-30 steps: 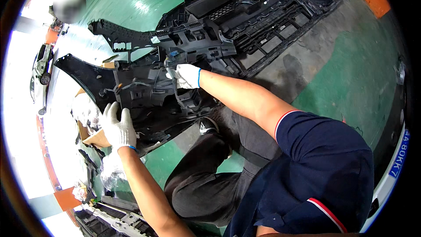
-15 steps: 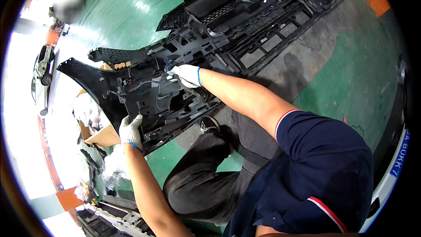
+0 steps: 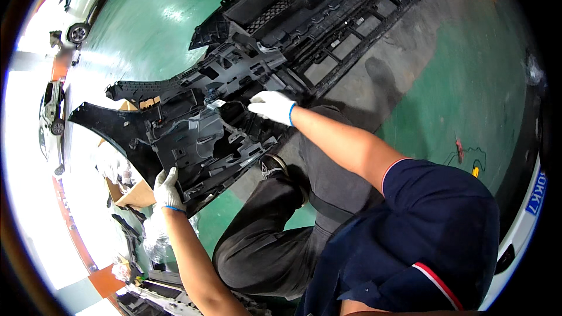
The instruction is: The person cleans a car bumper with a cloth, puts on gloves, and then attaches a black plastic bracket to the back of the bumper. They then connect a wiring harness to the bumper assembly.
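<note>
A large black plastic car bumper [image 3: 167, 136] lies inner side up before me, its brackets, cut-outs and wiring showing. My left hand [image 3: 168, 191], in a white glove with a blue cuff, grips the bumper's near left edge, thumb apart on the upper side. My right hand [image 3: 271, 107], gloved the same way, hovers over the near part of the bumper with its fingers stretched to the left and nothing seen in them. Just left of those fingers, a small white tag-like piece [image 3: 216, 104] sits among dark connectors and wires on the bumper.
Another long black front-end assembly [image 3: 293, 9] with mesh and a frame stretches to the upper right. A cardboard box [image 3: 134, 194] and clear plastic wrap [image 3: 157, 235] are at left. A red-and-yellow tool with a cable [image 3: 475, 171] lies on the green floor. Cars stand around.
My right hand has come away from the wires and connectors and moved to the right, uncovering the white piece. My left hand stays on the bumper edge. The view has shifted slightly.
</note>
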Demonstrator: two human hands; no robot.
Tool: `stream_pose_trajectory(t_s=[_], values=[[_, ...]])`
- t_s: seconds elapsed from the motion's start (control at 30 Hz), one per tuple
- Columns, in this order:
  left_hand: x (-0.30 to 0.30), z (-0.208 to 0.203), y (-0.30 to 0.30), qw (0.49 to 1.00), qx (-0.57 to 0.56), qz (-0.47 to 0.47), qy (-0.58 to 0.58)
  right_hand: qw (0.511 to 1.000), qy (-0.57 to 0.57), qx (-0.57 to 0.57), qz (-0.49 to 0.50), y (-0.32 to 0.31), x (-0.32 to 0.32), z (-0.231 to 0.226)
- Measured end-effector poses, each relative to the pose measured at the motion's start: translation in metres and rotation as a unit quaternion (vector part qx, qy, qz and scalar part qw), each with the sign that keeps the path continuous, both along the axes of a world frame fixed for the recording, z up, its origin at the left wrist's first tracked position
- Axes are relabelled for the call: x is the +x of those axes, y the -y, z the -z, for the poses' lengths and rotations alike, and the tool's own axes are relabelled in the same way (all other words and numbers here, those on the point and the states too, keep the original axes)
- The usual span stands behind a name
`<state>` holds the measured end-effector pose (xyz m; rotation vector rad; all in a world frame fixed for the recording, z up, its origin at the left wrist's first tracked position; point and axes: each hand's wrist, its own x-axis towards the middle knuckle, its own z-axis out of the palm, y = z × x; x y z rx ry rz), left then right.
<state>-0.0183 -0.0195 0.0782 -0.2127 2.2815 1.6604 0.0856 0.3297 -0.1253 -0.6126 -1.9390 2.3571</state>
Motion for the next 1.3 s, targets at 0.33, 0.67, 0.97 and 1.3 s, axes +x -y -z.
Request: stream_pose_trajectory(t_s=[0.33,0.67,0.97,1.3], values=[[-0.003,0.002,0.009,0.999,-0.017,0.021,0.025,0.986,-0.021,0.158,0.044,0.029,0.000,-0.010],[0.008,-0.006,0.002,0.998,-0.030,0.043,-0.023,0.993,-0.014,0.118,-0.020,0.032,0.002,-0.007],[0.005,-0.002,0.008,0.999,-0.009,0.021,-0.023,0.998,-0.038,-0.050,-0.015,0.041,-0.008,-0.002],[0.002,-0.001,0.005,1.000,-0.024,0.012,-0.010,0.996,-0.055,-0.065,-0.024,0.042,-0.005,0.014]])
